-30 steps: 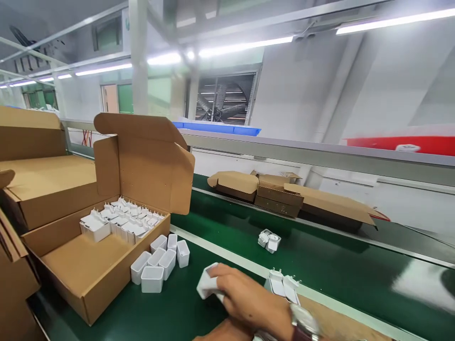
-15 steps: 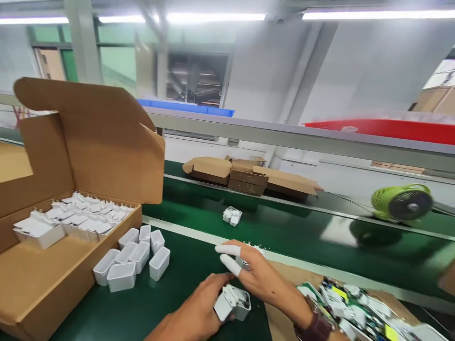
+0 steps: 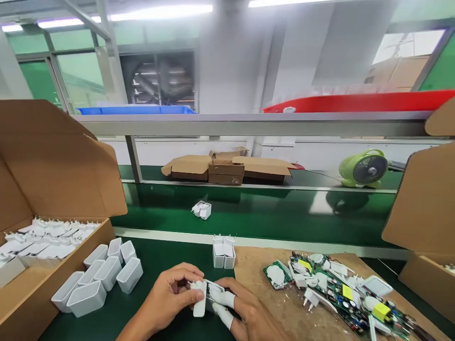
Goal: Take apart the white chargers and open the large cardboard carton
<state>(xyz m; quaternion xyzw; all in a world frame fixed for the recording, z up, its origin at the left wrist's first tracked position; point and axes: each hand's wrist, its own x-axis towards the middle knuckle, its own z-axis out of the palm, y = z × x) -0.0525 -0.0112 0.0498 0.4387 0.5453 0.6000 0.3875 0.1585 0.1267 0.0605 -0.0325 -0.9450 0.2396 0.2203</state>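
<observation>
At the bench's front, my left hand [image 3: 174,297] is closed on a white plastic charger cover [image 3: 199,305], thumb pressed on its face. My right hand [image 3: 245,308], with white finger cots on two fingers, closes around the small white charger case [image 3: 210,290] against that cover. Fingers hide much of both parts. Just beyond the hands stand two white charger cases [image 3: 223,258] side by side with white parts and pins on top. To the left, several open white cases [image 3: 108,272] sit grouped on the green surface.
An open carton [image 3: 85,246] at left holds rows of white chargers. On brown cardboard [image 3: 263,303] at right lies a heap of circuit boards [image 3: 341,289]. Two more cases [image 3: 202,210] sit on the green belt [image 3: 256,215]. Another carton [image 3: 423,274] stands at far right.
The view has levelled and swung right, bringing the right carton into sight. My right hand has come down from above the left hand onto the charger case, uncovering the pair behind.
</observation>
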